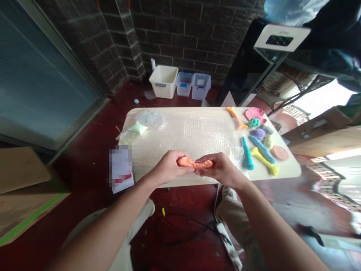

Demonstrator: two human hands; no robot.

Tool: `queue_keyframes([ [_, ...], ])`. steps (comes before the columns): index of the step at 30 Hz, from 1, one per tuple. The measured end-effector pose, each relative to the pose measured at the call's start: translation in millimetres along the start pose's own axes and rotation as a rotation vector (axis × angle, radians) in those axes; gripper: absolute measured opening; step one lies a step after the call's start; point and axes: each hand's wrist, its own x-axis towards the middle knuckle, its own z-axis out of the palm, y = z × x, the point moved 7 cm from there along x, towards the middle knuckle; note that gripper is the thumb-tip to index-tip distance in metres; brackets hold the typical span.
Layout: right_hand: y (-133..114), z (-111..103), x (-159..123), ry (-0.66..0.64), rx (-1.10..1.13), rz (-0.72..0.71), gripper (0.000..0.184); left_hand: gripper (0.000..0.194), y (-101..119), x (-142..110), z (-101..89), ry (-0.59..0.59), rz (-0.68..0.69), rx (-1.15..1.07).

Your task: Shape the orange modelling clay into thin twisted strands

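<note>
An orange lump of modelling clay (186, 162) is stretched between my two hands above the near edge of the table. My left hand (171, 164) grips its left end, thumb in front. The other end sits in the closed fingers of my right hand (217, 165). Between the hands the clay narrows and looks rough, as if torn; whether it is still one piece is hard to make out. Beneath lies a sheet of clear bubble wrap (180, 139). To the right are a teal clay stick (247, 154), a yellow bone-shaped piece (263, 161) and a blue stick (262, 148).
More clay pieces, including a purple lump (257, 133) and a pink piece (255, 114), crowd the table's right end. A pale green packet (138, 128) lies at the left. Storage bins (164, 82) stand on the floor behind. A power strip (228, 244) and cables lie below.
</note>
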Motion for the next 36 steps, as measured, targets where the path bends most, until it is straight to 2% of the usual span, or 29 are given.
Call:
queue_keyframes([
  [2, -1, -3, -3, 0.015, -0.039, -0.003, 0.031, 0.013, 7, 2, -1.9, 0.001, 0.031, 0.093],
  [4, -3, -7, -4, 0.061, -0.017, -0.020, 0.030, 0.013, 12, 4, -3.9, 0.044, 0.046, 0.089],
  [10, -7, -21, 1, 0.241, 0.157, -0.117, 0.024, 0.022, 13, 14, -2.9, 0.170, 0.033, -0.414],
  [12, -7, -22, 5, 0.250, 0.230, -0.118, 0.024, 0.027, 9, 18, -2.0, 0.187, 0.015, -0.483],
  [16, -3, -19, 14, 0.184, 0.226, -0.030, 0.037, 0.033, 4, 26, -2.9, 0.129, -0.009, -0.328],
  [19, -3, -17, 20, 0.144, 0.090, 0.003, 0.031, 0.021, 4, 26, -10.2, 0.111, 0.012, -0.140],
  [21, -5, -16, 22, 0.144, 0.031, -0.012, 0.030, 0.022, 6, 24, -16.1, 0.129, 0.016, -0.057],
  [25, -8, -18, 21, 0.184, 0.052, -0.055, 0.031, 0.027, 7, 20, -22.5, 0.162, -0.008, -0.122],
  [30, -4, -23, 16, 0.230, 0.139, -0.052, 0.030, 0.028, 6, 19, -21.5, 0.113, -0.008, -0.233],
  [33, -3, -24, 14, 0.223, 0.166, -0.045, 0.030, 0.029, 7, 16, -23.0, 0.113, 0.003, -0.156],
  [36, -1, -18, 14, 0.154, 0.131, -0.012, 0.031, 0.030, 4, 10, -19.4, 0.094, -0.009, -0.004],
])
